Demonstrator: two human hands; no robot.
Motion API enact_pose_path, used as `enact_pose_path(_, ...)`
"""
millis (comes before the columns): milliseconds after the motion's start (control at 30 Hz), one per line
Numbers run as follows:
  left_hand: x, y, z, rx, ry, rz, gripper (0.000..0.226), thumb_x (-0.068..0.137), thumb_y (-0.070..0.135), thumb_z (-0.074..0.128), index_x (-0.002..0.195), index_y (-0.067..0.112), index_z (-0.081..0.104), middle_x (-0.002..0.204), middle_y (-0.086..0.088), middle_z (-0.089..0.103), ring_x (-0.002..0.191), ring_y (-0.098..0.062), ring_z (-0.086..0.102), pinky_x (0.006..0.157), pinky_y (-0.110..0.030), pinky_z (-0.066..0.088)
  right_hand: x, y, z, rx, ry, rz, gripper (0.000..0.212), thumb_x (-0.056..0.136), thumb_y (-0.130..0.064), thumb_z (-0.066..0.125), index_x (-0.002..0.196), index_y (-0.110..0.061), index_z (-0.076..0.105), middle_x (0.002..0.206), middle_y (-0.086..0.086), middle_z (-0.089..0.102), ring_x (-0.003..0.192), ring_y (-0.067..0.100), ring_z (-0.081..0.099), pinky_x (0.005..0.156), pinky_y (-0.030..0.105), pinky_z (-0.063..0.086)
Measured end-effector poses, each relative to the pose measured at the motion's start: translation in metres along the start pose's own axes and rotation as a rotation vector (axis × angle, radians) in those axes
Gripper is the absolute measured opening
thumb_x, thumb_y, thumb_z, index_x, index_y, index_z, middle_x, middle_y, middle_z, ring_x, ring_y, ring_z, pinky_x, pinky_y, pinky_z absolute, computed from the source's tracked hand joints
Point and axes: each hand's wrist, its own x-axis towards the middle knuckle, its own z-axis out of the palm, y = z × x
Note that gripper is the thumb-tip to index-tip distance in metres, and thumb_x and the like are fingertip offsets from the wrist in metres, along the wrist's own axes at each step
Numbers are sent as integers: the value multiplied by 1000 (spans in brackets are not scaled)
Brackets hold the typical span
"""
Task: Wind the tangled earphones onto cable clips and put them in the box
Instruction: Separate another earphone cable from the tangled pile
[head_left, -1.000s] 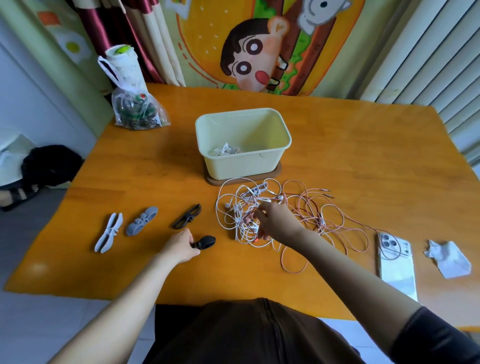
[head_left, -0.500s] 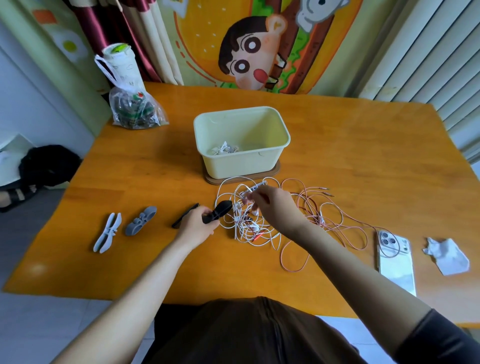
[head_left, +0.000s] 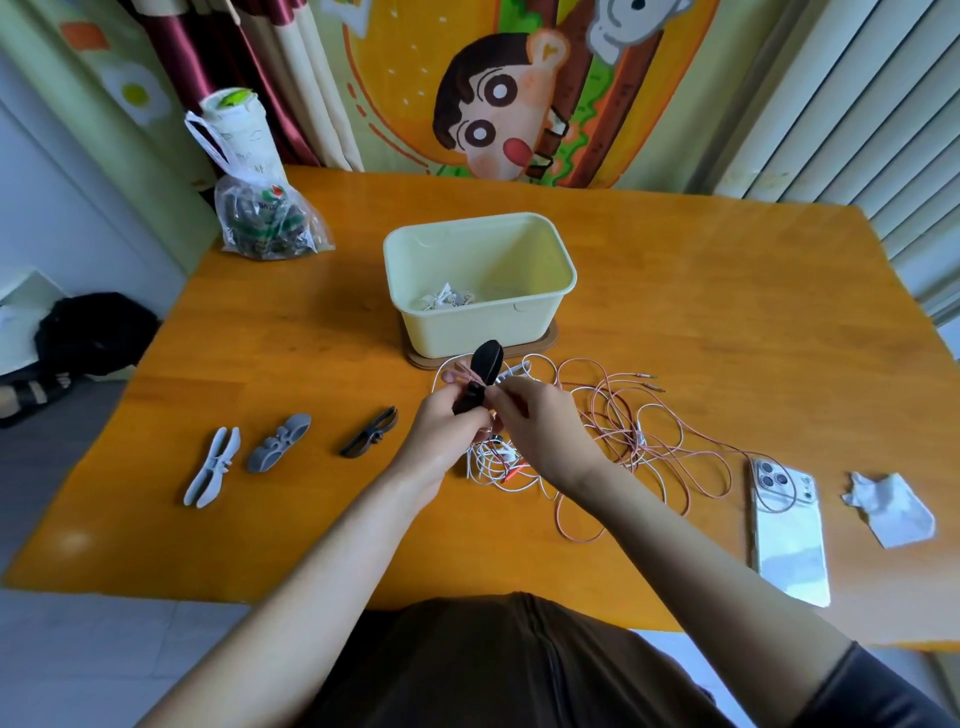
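My left hand (head_left: 441, 431) grips a black cable clip (head_left: 484, 366) and holds it upright above the tangle. My right hand (head_left: 540, 426) sits right beside it, pinching white earphone cable at the clip's lower part. The tangle of white earphones (head_left: 493, 460) and pink earphones (head_left: 639, 426) lies on the table under and to the right of my hands. Behind them stands the pale yellow box (head_left: 519, 322) with one wound white earphone (head_left: 447, 300) inside. Three spare clips lie at left: a dark one (head_left: 370, 432), a grey one (head_left: 279, 441) and a light one (head_left: 212, 466).
A white phone (head_left: 788, 530) lies at the right with a pink loop over its top. A crumpled tissue (head_left: 889, 509) is beyond it. A plastic bag and a paper cup (head_left: 260, 208) stand at the back left. The box rests on a brown mat (head_left: 545, 340).
My left hand lifted the black clip from the table and carried it right and up to the tangle. My right hand rose with the white cable to meet it.
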Motion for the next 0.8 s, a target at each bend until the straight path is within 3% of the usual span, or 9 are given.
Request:
enact_pose_path(133, -1, 7, 5, -216, -20, -39, 11, 91, 12, 53, 88, 8, 62, 86, -10, 60, 81, -18, 54, 76, -31, 42, -2, -1, -4, -11, 34, -35, 26, 97, -17, 48, 83, -3, 65, 69, 6, 65, 55, 11, 54, 52, 17, 40)
enact_pose_path(233, -2, 10, 6, -329, 8, -71, 19, 99, 24, 47, 88, 16, 60, 79, -4, 57, 70, -14, 51, 67, -29, 38, -2, -2, -5, -53, 40, -75, 25, 96, -17, 50, 84, -4, 67, 70, 6, 65, 55, 13, 54, 52, 18, 38)
enact_pose_path(367, 0, 9, 7, -300, 69, -29, 19, 101, 21, 45, 89, 29, 57, 73, 3, 53, 66, -11, 47, 68, -31, 36, -4, -3, -5, -119, 71, -127, 23, 95, -17, 53, 85, -5, 69, 69, 3, 64, 51, 8, 47, 53, 17, 36)
enact_pose_path(467, 1, 9, 7, -248, 67, -13, 22, 103, 21, 41, 91, 19, 60, 72, 2, 54, 65, -12, 48, 64, -26, 36, -5, -6, -5, -85, 139, -131, 18, 94, -17, 56, 87, -7, 69, 68, -2, 60, 52, 7, 46, 52, 13, 35)
enact_pose_path(500, 1, 9, 7, -224, 71, -20, 26, 103, 21, 39, 88, 17, 60, 74, -2, 57, 70, -16, 53, 66, -27, 42, -5, -6, -5, -75, 157, -122, 17, 93, -17, 56, 89, -7, 69, 69, -3, 60, 54, 7, 47, 52, 12, 35)
enact_pose_path(567, 1, 8, 9, -225, 75, -54, 27, 104, 19, 35, 97, 18, 62, 97, -12, 65, 103, -26, 61, 91, -38, 48, -5, -8, -5, -69, 171, -103, 15, 93, -17, 56, 92, -7, 68, 71, -4, 58, 58, 10, 50, 53, 13, 36)
enact_pose_path(633, 0, 9, 10, -244, 66, -67, 31, 104, 13, 32, 122, 13, 58, 128, -14, 59, 129, -27, 46, 108, -42, 36, -5, -8, -4, -66, 183, -102, 14, 93, -16, 56, 93, -7, 66, 71, -1, 61, 58, 14, 53, 53, 17, 37)
enact_pose_path(700, -1, 10, 11, -229, 51, -56, 36, 104, 10, 32, 135, 7, 49, 138, -20, 50, 133, -31, 39, 111, -44, 31, -5, -7, -4, -60, 193, -110, 13, 93, -15, 55, 92, -6, 64, 69, 2, 62, 57, 18, 55, 53, 25, 40)
enact_pose_path(800, -2, 12, 11, -277, 51, -51, 35, 103, 13, 35, 133, 4, 51, 138, -25, 47, 126, -32, 49, 105, -41, 39, -3, -4, -6, -116, 198, -159, 14, 92, -12, 55, 86, -4, 64, 68, 6, 61, 55, 19, 49, 51, 30, 37)
